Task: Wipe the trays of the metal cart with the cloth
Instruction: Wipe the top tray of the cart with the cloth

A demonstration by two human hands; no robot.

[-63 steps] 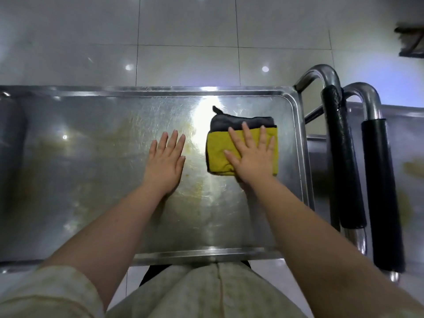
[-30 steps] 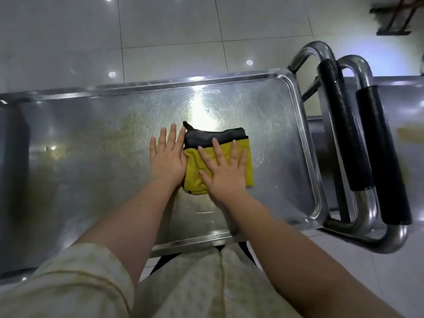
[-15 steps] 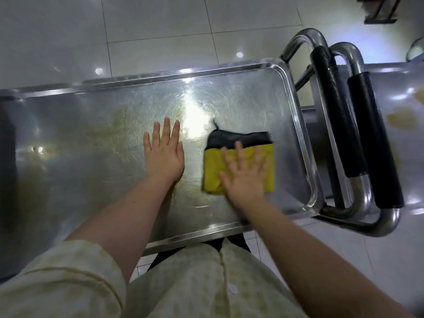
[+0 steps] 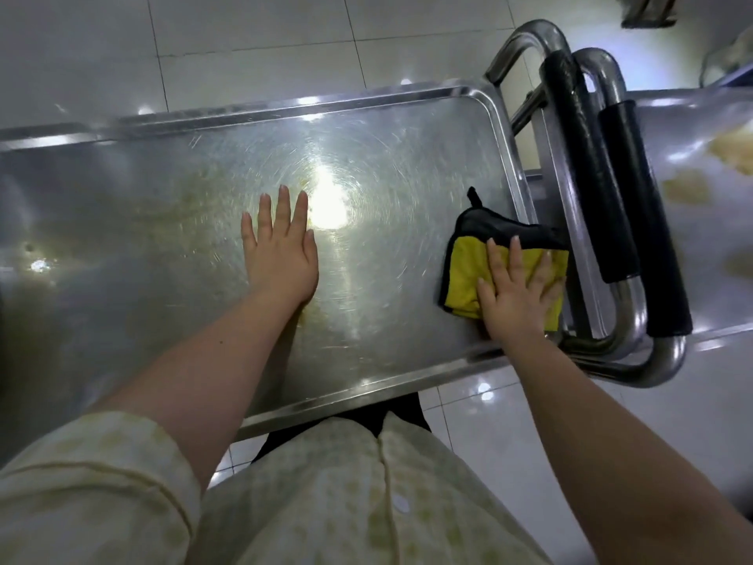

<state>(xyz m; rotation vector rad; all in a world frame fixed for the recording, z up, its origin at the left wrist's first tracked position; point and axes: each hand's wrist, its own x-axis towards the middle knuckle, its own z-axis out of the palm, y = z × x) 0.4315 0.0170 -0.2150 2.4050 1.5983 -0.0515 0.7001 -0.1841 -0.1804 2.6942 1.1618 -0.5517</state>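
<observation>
1. The metal cart's top tray (image 4: 285, 106) was a long, shallow steel rectangle with rounded corners and a raised rim. Its long axis ran left to right, tilted slightly up toward the handle end.
2. The tray surface was brushed and covered in swirl scratches, with one bright glare spot (image 4: 330, 201) near the tray's middle. Dull yellowish smears (image 4: 195, 189) lay on the half of the tray away from the handles.
3. The cloth (image 4: 466, 271) was a folded soft pad, yellow with a black band. It lay flat in the tray at the handle end, with its edge up against or over that end rim.
4. The cloth's longer side ran roughly along the tray's length. The black band faced the tray's far rim and a small black loop (image 4: 472, 195) stuck out toward that rim.
5. The right hand (image 4: 517, 295) pressed flat on the cloth with its fingers straight and spread, gripping nothing.
6. The left hand (image 4: 281, 254) lay palm-down on bare metal near the tray's middle, fingers straight, nothing held.
7. Two bent steel tube handles with black sleeves (image 4: 586, 165) (image 4: 648, 222) stood just beyond the tray's end.
8. Beyond the handles was another steel surface (image 4: 701, 132) with yellowish patches.
9. A glossy tiled floor (image 4: 244, 34) lay beyond the tray's far rim.
10. A pale checked sleeve (image 4: 89, 483) showed below the tray's near rim.
</observation>
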